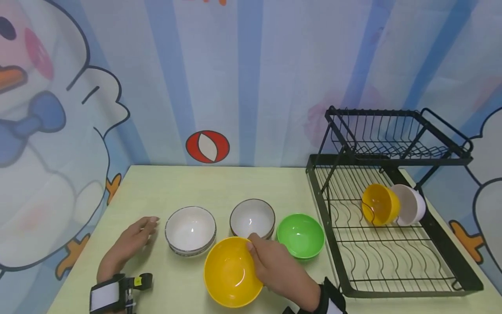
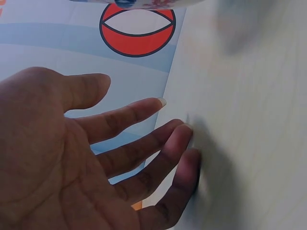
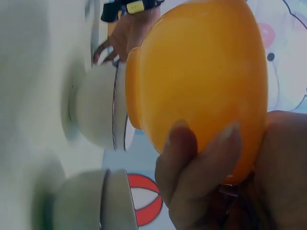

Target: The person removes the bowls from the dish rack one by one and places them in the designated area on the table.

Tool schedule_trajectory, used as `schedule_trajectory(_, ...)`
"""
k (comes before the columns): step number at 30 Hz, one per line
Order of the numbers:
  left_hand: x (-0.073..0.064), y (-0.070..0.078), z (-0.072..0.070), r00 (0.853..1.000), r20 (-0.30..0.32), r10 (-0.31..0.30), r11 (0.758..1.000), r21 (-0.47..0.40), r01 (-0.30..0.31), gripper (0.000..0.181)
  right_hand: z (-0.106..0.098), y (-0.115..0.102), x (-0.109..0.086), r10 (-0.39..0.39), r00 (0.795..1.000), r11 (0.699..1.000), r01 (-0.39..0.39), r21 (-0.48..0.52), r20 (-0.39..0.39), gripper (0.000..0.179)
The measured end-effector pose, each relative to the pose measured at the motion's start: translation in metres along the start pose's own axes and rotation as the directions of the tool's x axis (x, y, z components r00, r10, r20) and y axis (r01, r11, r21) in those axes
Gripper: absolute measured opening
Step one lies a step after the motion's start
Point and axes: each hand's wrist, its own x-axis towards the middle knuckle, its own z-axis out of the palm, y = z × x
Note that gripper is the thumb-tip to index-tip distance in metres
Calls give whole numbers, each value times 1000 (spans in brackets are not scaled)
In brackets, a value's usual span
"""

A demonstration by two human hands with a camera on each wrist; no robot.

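Observation:
My right hand (image 1: 280, 268) grips a yellow bowl (image 1: 231, 274) by its right rim, thumb on the inside edge and fingers under the outer wall. In the right wrist view the bowl (image 3: 206, 81) is tilted and raised above the table. Behind it stand two white bowl stacks with dark rims, a left stack (image 1: 191, 229) and a right stack (image 1: 252, 216). A green bowl (image 1: 300, 235) sits beyond my right hand. My left hand (image 1: 131, 244) rests by the table surface left of the left stack, fingers loosely bent with nothing in them, as the left wrist view shows.
A black two-tier dish rack (image 1: 392, 257) stands at the table's right side. On its lower tier a small yellow bowl (image 1: 379, 205) and a white bowl (image 1: 409, 205) lean on their sides. A printed curtain (image 1: 274, 78) hangs behind the table (image 1: 164, 183).

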Motion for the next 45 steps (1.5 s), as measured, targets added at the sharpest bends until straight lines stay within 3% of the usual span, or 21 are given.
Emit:
schedule_trajectory(5, 1, -2, 1, 1000, 11, -7, 1000, -12, 7, 86, 8, -4, -2, 19, 998, 997, -24, 77, 61, 23)
schedule_trajectory(13, 1, -3, 1, 1000, 4, 11, 1000, -10, -11, 85, 15, -4, 0, 24, 995, 995, -33, 94, 93, 20)
schedule_trajectory(25, 2, -1, 1, 1000, 1, 3, 1000, -5, -3, 83, 31, -3, 3, 8, 989, 998, -18, 66, 150, 20)
schedule_trajectory(34, 2, 0, 0, 1000, -7, -8, 1000, 18, 8, 85, 44, -2, 11, 24, 978, 998, -11, -66, 206, 17)
schedule_trajectory(45, 2, 1, 1, 1000, -3, -14, 1000, 2, 14, 86, 52, 1, 13, 38, 964, 997, -20, -71, 263, 21)
